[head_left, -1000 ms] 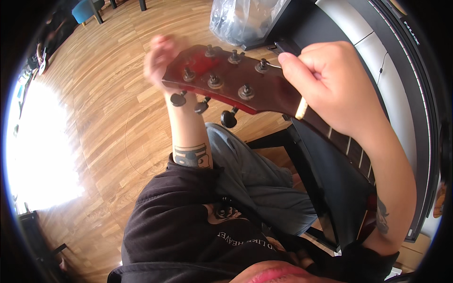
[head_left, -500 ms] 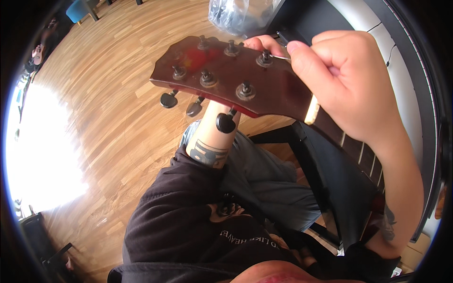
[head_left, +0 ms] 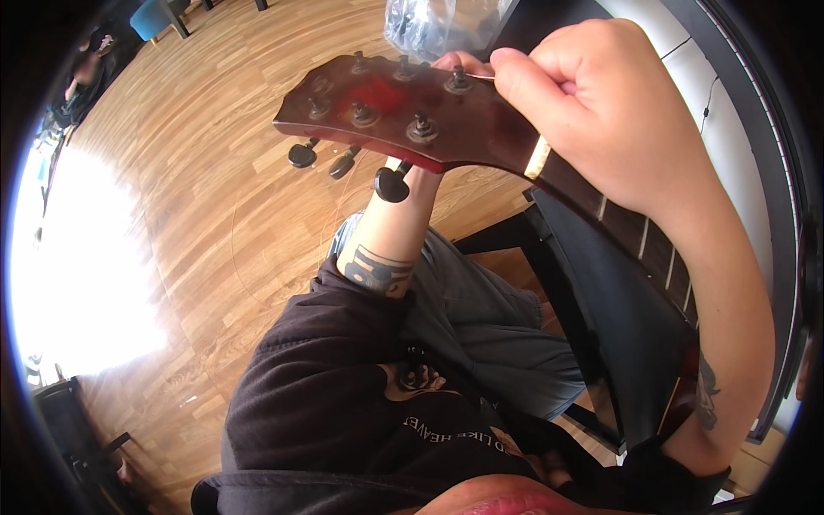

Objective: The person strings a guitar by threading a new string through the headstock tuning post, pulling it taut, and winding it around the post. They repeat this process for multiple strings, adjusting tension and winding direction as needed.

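A dark red guitar headstock (head_left: 390, 107) tilts across the upper middle, with black tuning pegs (head_left: 393, 182) along its near edge and metal string posts (head_left: 421, 127) on its face. My right hand (head_left: 601, 112) is closed above the neck, thumb and fingers pinching a thin pale strand, apparently a guitar string (head_left: 484, 78), beside a post at the far edge. Behind the headstock reaches my left hand (head_left: 463, 62); only curled fingers show past the far edge, and what they grip is hidden. The pale nut (head_left: 538, 159) and fretted fingerboard (head_left: 631, 225) run below my right wrist.
A clear plastic bag (head_left: 442, 26) lies on the wooden floor (head_left: 197, 283) at the far side. Thin loose strands curve over the floor. A black frame (head_left: 532, 245) stands beside my legs, and a piano-like keyboard (head_left: 755, 112) borders the right. A blue seat (head_left: 150, 19) is far left.
The headstock and both hands have shifted up and slightly left in view. A dark slim object seen earlier by my right thumb is no longer visible. The right-hand pinch continues.
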Demonstrator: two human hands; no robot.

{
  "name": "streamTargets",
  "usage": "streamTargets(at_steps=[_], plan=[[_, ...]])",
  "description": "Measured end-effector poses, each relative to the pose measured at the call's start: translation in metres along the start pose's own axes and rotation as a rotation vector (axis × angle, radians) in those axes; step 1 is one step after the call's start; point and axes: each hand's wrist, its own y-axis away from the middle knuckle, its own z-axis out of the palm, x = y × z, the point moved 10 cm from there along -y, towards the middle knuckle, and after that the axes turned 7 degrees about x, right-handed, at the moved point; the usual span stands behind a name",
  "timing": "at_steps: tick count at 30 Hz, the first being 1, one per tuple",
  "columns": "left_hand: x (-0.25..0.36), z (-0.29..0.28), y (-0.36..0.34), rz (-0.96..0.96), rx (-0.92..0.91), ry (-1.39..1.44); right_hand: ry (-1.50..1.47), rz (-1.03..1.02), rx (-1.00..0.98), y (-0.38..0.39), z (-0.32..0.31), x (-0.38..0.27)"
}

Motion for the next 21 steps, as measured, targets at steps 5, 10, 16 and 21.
streamTargets(at_steps=[5,10,16,21], plan=[[0.004,-0.026,0.004,-0.053,0.08,-0.145,0.008,-0.022,0.007,0.0,0.0,-0.001],[-0.008,0.009,-0.002,-0.038,-0.298,0.178,-0.024,-0.002,-0.01,0.0,0.001,0.0],[-0.032,0.0,0.003,-0.142,-0.279,0.351,-0.056,-0.009,-0.025,0.0,0.002,0.002],[-0.027,-0.022,-0.002,-0.161,-0.295,-0.039,0.006,-0.01,-0.041,-0.001,0.002,-0.002]])
